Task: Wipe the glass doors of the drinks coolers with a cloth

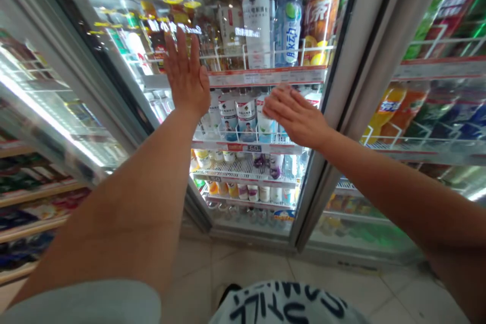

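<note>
Left hand (188,81) up, left of centre, fingers extended, holding nothing; right hand (298,117) right of centre, flat and empty, well apart. The cooler's glass door (231,79) stands beyond both, mid-frame, long axis top to bottom, right hand nearer its right-hand frame (353,50). Touching? Can't tell.

Left fingers (183,55) and right fingers (291,106) extend before shelved bottles (256,17).

The door frame (351,55) is grey, the shirt (281,305) white with black lettering.
</note>
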The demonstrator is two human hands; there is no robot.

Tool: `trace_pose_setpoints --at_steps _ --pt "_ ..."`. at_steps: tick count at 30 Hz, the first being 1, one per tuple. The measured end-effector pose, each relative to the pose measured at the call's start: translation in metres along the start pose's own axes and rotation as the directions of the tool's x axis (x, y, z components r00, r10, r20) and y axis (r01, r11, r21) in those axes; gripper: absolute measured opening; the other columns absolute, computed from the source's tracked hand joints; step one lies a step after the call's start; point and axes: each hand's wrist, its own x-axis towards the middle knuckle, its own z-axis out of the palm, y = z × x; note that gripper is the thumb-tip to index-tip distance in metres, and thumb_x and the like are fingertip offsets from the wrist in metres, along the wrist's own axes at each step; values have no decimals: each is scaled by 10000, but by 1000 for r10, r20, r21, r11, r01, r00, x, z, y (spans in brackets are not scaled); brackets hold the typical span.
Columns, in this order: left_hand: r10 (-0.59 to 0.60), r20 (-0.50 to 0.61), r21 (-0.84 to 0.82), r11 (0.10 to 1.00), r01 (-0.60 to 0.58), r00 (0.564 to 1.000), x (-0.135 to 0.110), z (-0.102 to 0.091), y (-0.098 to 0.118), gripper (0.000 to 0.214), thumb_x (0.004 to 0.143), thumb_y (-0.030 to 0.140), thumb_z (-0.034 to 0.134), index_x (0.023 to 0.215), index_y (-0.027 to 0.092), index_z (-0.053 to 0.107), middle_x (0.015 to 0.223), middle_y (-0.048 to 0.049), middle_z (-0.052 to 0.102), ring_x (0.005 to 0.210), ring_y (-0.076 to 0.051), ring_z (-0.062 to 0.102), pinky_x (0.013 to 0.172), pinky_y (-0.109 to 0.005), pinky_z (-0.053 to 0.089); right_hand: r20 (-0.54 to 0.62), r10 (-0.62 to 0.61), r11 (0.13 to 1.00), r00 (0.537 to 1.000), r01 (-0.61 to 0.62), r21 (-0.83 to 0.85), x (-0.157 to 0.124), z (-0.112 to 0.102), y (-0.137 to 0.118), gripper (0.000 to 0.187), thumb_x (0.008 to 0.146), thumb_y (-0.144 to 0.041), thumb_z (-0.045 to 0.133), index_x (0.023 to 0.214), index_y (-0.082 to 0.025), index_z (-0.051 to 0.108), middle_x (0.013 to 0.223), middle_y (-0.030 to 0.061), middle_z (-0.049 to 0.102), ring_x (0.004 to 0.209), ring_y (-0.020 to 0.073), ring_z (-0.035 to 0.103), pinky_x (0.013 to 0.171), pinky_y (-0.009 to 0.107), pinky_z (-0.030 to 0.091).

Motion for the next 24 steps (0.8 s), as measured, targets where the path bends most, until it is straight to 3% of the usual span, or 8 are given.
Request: trace_pose_setpoints --at_steps 5,7,10,12,18,20,22,24 --pt "8 -79 -1 1000 -8 997 -2 4 7 874 956 802 129 1621 242 220 1692 173 44 1555 -140 -166 1232 -399 -212 -437 243 952 866 -300 -65 15 -23 28 524 1077 -311 256 1594 -336 336 1661 -43 268 1592 243 94 1329 555 132" --pt "29 -110 34 999 -26 994 -2 7 6 885 958 803 100 1618 227 228 1693 173 30 1558 -138 -142 1250 -392 -191 -408 221 963 886 -264 -52 12 -17 21 527 1077 -322 276 1601 -368 303 1657 -57 270 1589 220 110 1340 513 140" --pt "84 -140 66 995 -76 987 -3 10 2 907 955 799 55 1611 199 236 1692 175 18 1552 -129 -146 1265 -375 -185 -131 83 996 988 -87 -27 4 -3 4 526 1076 -257 273 1580 -396 337 1609 -75 382 1545 189 275 1322 497 258" --pt "105 -142 97 991 -92 984 -3 10 0 864 976 767 49 1613 214 232 1690 188 -4 1552 -132 -143 1274 -376 -175 -83 57 998 995 -60 -36 8 -7 4 509 1077 -252 272 1553 -378 399 1591 -71 417 1528 195 323 1308 502 286" --pt "151 -116 144 980 -134 982 -2 10 -7 824 985 739 17 1636 257 163 1672 228 -108 1557 -180 -145 1279 -431 -156 -471 315 906 824 -408 -109 50 -41 24 572 1077 -368 166 1603 -232 345 1651 7 316 1582 261 175 1338 468 145" --pt "139 -119 100 987 -127 983 -1 11 -9 868 959 782 37 1628 248 181 1663 244 -115 1554 -176 -167 1267 -413 -194 -342 281 937 897 -333 -104 51 -32 13 580 1062 -296 154 1635 -284 245 1655 -33 305 1583 233 172 1344 477 151" --pt "116 -121 61 992 -110 986 -1 12 -8 862 958 788 64 1621 252 191 1654 260 -113 1553 -168 -173 1261 -402 -212 -75 136 986 988 -143 -88 48 -19 1 605 1047 -221 184 1638 -350 188 1638 -76 336 1570 195 217 1337 503 198" --pt "95 -112 26 995 -92 989 -2 12 -5 817 979 764 100 1617 264 204 1651 267 -98 1556 -169 -169 1261 -399 -217 61 44 997 997 -39 -72 47 -12 -3 617 1038 -194 205 1631 -367 203 1631 -89 347 1558 177 252 1328 504 234"
